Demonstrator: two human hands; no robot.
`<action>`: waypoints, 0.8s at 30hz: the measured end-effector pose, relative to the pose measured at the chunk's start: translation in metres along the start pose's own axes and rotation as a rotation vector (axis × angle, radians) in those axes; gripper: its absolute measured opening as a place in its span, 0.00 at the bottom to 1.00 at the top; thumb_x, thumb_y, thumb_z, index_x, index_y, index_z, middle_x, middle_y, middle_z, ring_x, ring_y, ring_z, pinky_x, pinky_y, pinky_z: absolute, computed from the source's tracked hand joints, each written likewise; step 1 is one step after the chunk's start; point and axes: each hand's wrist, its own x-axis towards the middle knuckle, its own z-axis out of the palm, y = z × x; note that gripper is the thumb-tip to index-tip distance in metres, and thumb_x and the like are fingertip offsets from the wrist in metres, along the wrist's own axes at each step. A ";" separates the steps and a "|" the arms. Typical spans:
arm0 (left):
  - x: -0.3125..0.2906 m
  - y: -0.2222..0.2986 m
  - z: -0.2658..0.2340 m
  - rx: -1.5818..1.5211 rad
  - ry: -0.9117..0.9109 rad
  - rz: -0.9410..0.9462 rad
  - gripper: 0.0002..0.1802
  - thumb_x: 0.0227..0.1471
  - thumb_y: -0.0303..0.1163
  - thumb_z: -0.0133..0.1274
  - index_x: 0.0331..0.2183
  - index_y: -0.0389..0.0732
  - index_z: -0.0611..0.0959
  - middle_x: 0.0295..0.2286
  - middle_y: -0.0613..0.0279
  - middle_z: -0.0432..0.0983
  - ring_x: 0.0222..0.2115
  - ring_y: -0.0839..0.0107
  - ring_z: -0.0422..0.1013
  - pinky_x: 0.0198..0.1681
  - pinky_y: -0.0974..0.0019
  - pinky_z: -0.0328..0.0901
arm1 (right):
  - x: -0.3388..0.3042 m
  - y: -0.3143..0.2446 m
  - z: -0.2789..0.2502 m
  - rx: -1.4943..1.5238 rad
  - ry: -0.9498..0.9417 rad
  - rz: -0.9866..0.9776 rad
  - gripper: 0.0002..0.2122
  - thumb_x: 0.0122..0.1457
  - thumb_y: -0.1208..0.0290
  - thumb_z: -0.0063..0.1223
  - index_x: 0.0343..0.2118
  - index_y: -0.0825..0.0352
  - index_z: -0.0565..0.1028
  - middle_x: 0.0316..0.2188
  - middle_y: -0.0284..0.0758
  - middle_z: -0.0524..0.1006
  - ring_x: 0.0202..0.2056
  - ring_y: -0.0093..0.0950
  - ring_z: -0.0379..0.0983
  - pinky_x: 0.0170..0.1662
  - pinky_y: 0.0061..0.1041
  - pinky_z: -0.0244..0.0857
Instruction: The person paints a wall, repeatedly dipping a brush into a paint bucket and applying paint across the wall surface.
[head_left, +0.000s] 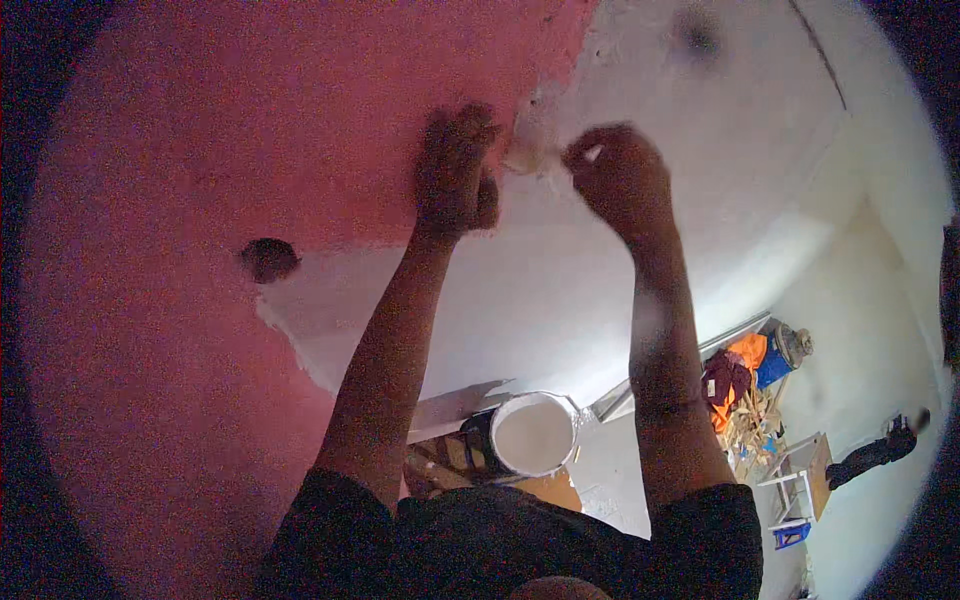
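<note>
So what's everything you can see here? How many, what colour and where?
painted surface: one, pink and white, behind the hands
pale blurry thing: one, whitish, between the hands
dark spots: two, blackish, left and upper right
bucket: one, pale rim, lower middle
cloths: number unclear, orange and maroon, right
container: one, blue, beside the cloths
scraps: uncountable, tan, below the cloths
table: one, white and brown, lower right
person: one, dark clothes, far right
sleeves: two, black, bottom
left hand, right hand: two, bare, upper middle

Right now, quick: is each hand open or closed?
Left hand: too blurred to tell.
Right hand: closed in a pinch; whether it holds anything can't be told.
</note>
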 end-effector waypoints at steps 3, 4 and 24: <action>-0.007 -0.015 0.002 0.023 -0.004 -0.010 0.30 0.34 0.26 0.43 0.47 0.37 0.71 0.49 0.46 0.66 0.53 0.48 0.60 0.59 0.41 0.46 | 0.031 -0.009 -0.026 0.072 0.264 -0.060 0.08 0.47 0.64 0.57 0.30 0.60 0.77 0.33 0.39 0.76 0.37 0.40 0.74 0.41 0.39 0.68; -0.009 -0.020 0.008 0.158 0.185 0.311 0.29 0.35 0.27 0.43 0.46 0.37 0.71 0.49 0.46 0.66 0.53 0.48 0.60 0.59 0.41 0.46 | 0.037 -0.008 -0.031 0.012 0.392 -0.098 0.08 0.48 0.63 0.57 0.29 0.60 0.77 0.31 0.40 0.76 0.37 0.40 0.74 0.41 0.39 0.68; -0.025 -0.045 0.029 0.199 0.256 0.351 0.26 0.39 0.26 0.39 0.45 0.37 0.72 0.49 0.47 0.66 0.52 0.50 0.61 0.58 0.41 0.47 | -0.035 0.012 0.036 -0.003 -0.105 -0.219 0.11 0.41 0.78 0.51 0.32 0.69 0.70 0.29 0.46 0.74 0.35 0.45 0.73 0.39 0.44 0.68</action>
